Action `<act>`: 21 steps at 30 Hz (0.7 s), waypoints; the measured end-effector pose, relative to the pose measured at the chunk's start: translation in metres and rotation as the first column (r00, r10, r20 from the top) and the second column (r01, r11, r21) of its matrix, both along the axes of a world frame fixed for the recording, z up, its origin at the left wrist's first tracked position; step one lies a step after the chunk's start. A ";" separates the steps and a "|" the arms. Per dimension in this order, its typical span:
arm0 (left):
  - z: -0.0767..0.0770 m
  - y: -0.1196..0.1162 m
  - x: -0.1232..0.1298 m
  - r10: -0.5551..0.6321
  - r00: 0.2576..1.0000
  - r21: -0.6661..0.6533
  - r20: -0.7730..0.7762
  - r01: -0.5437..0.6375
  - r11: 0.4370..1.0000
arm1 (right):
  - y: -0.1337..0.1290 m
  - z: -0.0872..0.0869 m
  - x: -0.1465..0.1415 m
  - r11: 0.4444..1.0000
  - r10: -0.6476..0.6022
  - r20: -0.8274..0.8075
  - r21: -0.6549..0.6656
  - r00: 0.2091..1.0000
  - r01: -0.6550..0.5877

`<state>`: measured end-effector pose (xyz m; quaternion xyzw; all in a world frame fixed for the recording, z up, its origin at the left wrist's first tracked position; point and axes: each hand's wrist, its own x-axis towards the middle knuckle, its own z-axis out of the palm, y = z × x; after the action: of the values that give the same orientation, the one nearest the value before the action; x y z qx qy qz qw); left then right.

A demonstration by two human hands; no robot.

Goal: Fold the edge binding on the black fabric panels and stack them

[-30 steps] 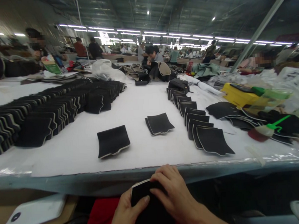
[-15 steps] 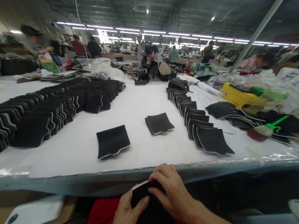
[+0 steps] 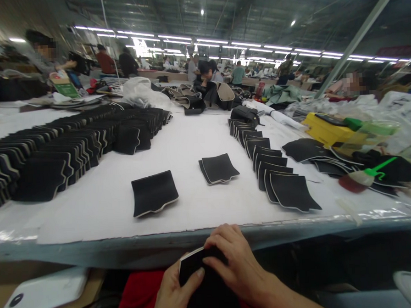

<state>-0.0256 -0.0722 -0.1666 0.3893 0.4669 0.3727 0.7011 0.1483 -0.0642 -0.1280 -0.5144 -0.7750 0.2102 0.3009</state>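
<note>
Person's got something deep red on around the lap, looks like plain cloth, though can't tell if it's trousers or an apron. Left hand (image 3: pixel 174 286) and right hand (image 3: pixel 237 259) are both bare, left thumbnail (image 3: pixel 200 272) short and plain. Right forearm (image 3: pixel 285 294) is bare too, fairly slim.

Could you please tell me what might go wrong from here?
The black piece is held by the left hand and right hand in front of the table edge, so it could drop to the lap if either grip loosens.
The overlapping row of pieces might slide if bumped.
The bottle with the green spout sits close to other black pieces, so a leak could perhaps stain them.
</note>
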 end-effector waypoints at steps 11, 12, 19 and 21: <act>-0.010 -0.008 -0.001 -0.040 0.995 0.034 -0.091 0.043 0.998 | 0.003 0.005 0.005 0.996 0.067 0.063 -0.059 0.996 -0.063; -0.011 -0.008 -0.001 -0.047 0.994 0.044 -0.095 0.051 0.998 | 0.003 0.005 0.005 0.996 0.072 0.074 -0.064 0.995 -0.067; -0.008 -0.010 0.001 -0.042 0.992 0.121 -0.121 0.057 0.991 | 0.005 0.005 0.006 0.992 0.105 0.072 -0.080 0.992 -0.099; -0.008 -0.010 0.002 -0.015 0.995 0.101 -0.102 0.025 0.995 | 0.007 0.004 0.008 0.987 0.129 0.050 -0.104 0.990 -0.123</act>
<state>-0.0236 -0.0824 -0.1751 0.4474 0.4781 0.3690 0.6596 0.1561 -0.0573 -0.1240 -0.4845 -0.8026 0.2533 0.2387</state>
